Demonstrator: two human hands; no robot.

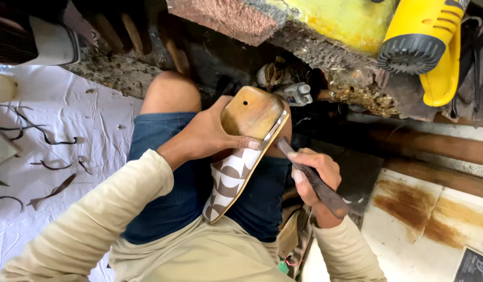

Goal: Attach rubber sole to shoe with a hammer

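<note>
Last [241, 151]: wooden shoe form with patterned cover, lying across your lap; this is the landmark for all below.
Long axis: runs from its bare wooden end, far from you, down to its patterned end near your waist, tilted slightly left.
Left hand [210, 137]: clasped round the upper left side of the last, thumb laid across the patterned face near its right edge.
Right hand [312, 175]: just right of the last, fist closed on a tool [309, 175] with a dark handle.
Tool tip: points up-left from your fist and meets the right edge of the last, just beside your left thumb.
Nearer hand: left is on the last; right reaches it only through the tool.
Leather scraps [48, 167]: well left of the last, on white sheet [95, 120].
Yellow machine [424, 42]: well beyond the last, up right.
</note>
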